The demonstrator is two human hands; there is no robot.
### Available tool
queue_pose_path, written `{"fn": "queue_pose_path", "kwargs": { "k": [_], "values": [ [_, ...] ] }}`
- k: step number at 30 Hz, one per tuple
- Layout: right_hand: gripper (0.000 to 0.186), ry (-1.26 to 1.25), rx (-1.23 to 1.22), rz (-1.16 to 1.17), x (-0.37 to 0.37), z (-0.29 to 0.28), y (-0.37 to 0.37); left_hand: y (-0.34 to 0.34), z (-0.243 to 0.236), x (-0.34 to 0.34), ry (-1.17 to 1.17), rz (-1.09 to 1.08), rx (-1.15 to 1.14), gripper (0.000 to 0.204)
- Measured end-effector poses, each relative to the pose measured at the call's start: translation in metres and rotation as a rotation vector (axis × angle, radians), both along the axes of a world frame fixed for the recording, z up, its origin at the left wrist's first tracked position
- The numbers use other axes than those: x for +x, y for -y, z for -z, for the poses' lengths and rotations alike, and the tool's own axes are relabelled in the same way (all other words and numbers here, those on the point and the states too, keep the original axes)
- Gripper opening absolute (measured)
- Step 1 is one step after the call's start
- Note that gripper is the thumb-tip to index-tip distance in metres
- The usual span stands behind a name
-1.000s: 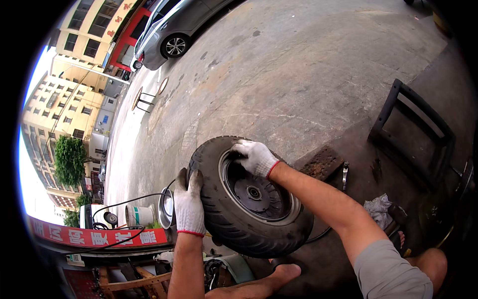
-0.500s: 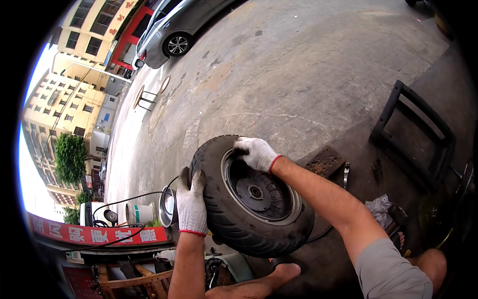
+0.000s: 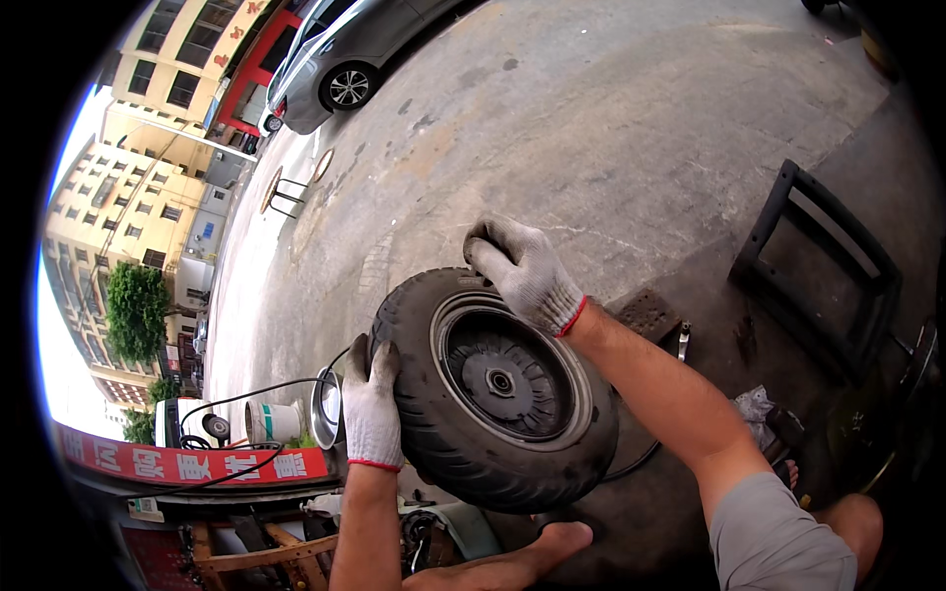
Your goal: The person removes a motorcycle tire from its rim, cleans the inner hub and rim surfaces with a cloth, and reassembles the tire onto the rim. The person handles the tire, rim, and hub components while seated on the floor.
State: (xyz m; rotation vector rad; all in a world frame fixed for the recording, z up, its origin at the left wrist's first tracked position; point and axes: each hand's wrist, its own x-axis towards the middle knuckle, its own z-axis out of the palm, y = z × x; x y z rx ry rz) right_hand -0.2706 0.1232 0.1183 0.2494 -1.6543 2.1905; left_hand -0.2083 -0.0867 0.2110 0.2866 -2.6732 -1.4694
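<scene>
A black wheel (image 3: 532, 399) with a treaded rubber tyre (image 3: 419, 345) stands tilted in front of me, its grey rim and round hub facing up toward me. My left hand (image 3: 374, 404), in a white knit glove with dirty fingertips, grips the tyre's tread on the left side. Over the tyre's upper edge is my right hand (image 3: 522, 271), gloved the same way, lifted off the rim with its fingers curled in. Whatever those fingers hold, if anything, is hidden. The wheel's underside is also out of sight.
A black frame (image 3: 778, 281) lies at the right, with a metal tool (image 3: 684, 340) and a rusty perforated block (image 3: 645, 315) nearer the wheel. At left stand a metal basin (image 3: 327, 409) and a white bucket (image 3: 274, 422), with a black hose (image 3: 256, 392) running past. A grey car (image 3: 345, 59) is parked farther off.
My right hand has come out of the rim opening and moved up over the tyre's top edge, fingers curled. My left hand and the wheel have shifted slightly left.
</scene>
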Motion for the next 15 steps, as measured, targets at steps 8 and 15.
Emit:
{"fn": "queue_pose_path", "kwargs": {
  "k": [8,15],
  "values": [
    [0.016,0.620,0.894,0.631,-0.068,0.156,-0.070,0.009,-0.003,-0.036,0.146,0.008,0.102,0.067],
    [0.014,0.271,0.691,0.308,-0.024,0.166,-0.015,0.022,0.000,-0.055,0.196,-0.048,0.189,0.048]
  ]
}}
